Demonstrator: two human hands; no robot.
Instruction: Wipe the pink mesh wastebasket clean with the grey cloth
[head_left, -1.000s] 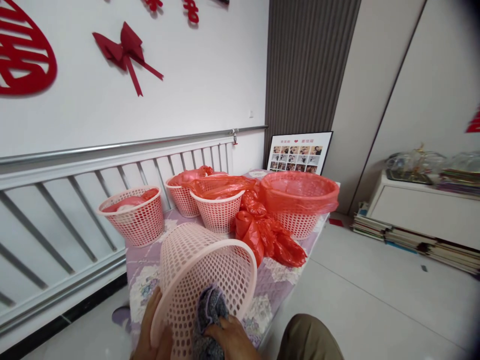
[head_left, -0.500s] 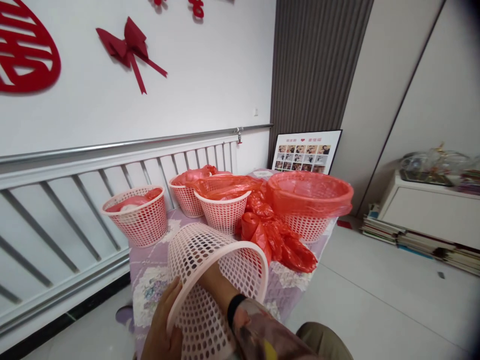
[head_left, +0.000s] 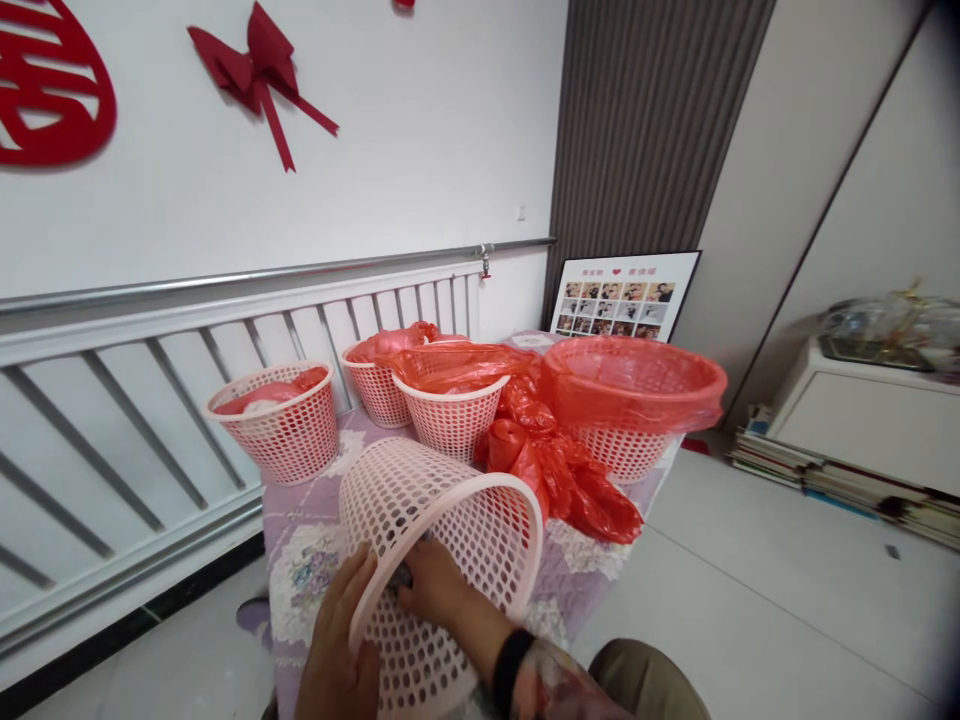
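A pale pink plastic mesh basket (head_left: pixel 487 492) lies tilted on its side near me, its mouth facing me. My left hand (head_left: pixel 341 640) is closed on the rim at its left, fingers outside and thumb inside. Inside the basket, my right hand (head_left: pixel 439 585) is bent round a small dark grey, cloth-like piece (head_left: pixel 403 575) against the inner wall; most of that piece is hidden by the fingers. Right behind the basket, a roll of red plastic bags (head_left: pixel 514 450) lies with loose red film trailing to the right.
A purple floral tablecloth (head_left: pixel 300 535) covers the table. Behind stand a left basket (head_left: pixel 289 440), a middle basket (head_left: pixel 454 420) and a right basket (head_left: pixel 622 450) covered with red film. A radiator (head_left: pixel 112 420) runs along the left wall; a photo board (head_left: pixel 630 290) leans behind.
My right hand has drawn back toward the basket's mouth, so its fingers and the dark grey piece now show. My left hand keeps its hold on the rim.
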